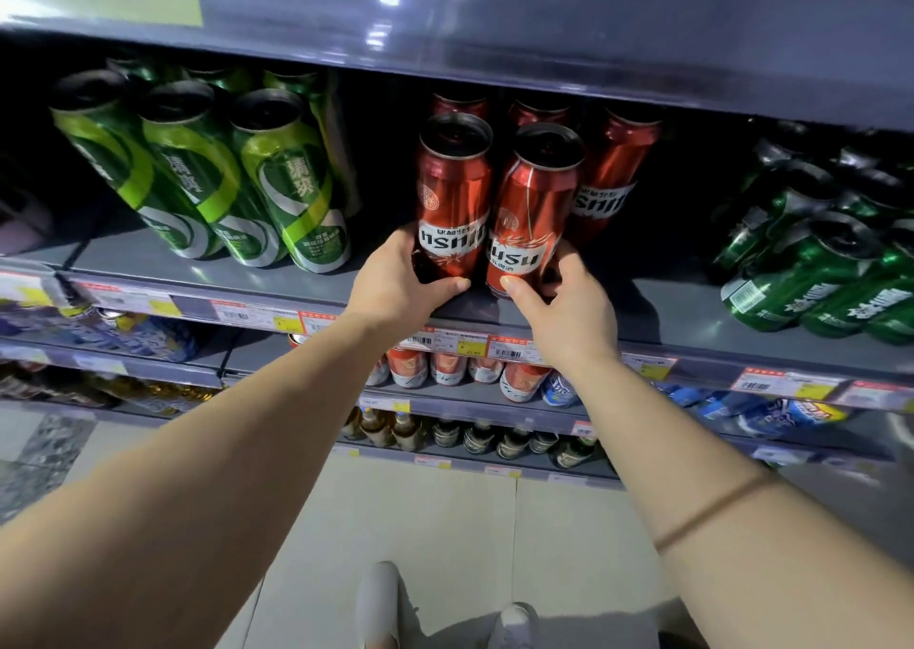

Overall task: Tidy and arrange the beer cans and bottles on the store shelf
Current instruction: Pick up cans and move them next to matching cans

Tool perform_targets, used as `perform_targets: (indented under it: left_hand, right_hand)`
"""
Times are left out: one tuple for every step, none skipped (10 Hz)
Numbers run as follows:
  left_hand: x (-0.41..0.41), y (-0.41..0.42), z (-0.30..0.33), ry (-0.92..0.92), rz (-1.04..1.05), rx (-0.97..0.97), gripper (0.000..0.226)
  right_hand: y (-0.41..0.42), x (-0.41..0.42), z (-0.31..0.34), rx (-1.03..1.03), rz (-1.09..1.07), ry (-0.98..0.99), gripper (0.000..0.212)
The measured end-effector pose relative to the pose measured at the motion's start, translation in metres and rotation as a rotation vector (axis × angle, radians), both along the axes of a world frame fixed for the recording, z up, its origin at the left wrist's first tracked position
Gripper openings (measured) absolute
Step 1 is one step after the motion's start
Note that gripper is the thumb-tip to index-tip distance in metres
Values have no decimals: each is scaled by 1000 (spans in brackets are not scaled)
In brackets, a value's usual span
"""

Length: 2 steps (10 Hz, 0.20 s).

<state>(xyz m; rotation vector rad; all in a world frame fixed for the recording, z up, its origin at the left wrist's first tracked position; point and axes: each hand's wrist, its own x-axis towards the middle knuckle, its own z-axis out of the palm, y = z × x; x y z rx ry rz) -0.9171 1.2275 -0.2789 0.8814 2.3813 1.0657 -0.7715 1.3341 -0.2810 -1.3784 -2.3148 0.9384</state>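
Far left of the shelf: green cans standing in a tidy front row of three, more behind; looking already faced, labels forward.

Centre: gripping two red cans near the shelf's front edge. Left hand wrapping the base of the left red can, thumb curling across its front, fingers going round the far side. Right hand closing on the base of the right red can, thumb pressing low on the front, fingers behind. Both cans standing touching each other, labels not matching in turn: left showing the name, right showing it partly rotated away. Probably squaring and facing this pair.

Behind: further red cans, one offset to the right, not lining up with the front two; likely still needing aligning.

Far right: green bottles in packs sitting apart from the red group, untouched by either hand.

Judging progress: roughly midway; green cans done, red group in hand, right side remaining.
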Motion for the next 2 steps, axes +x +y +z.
perform_targets:
  left_hand:
    - [14, -8, 8, -14, 3, 15, 71]
    - [40, -25, 22, 19, -3, 68, 77]
  right_hand:
    - [2, 1, 5, -43, 32, -6, 47]
    - [-2, 7, 16, -48, 60, -40, 52]
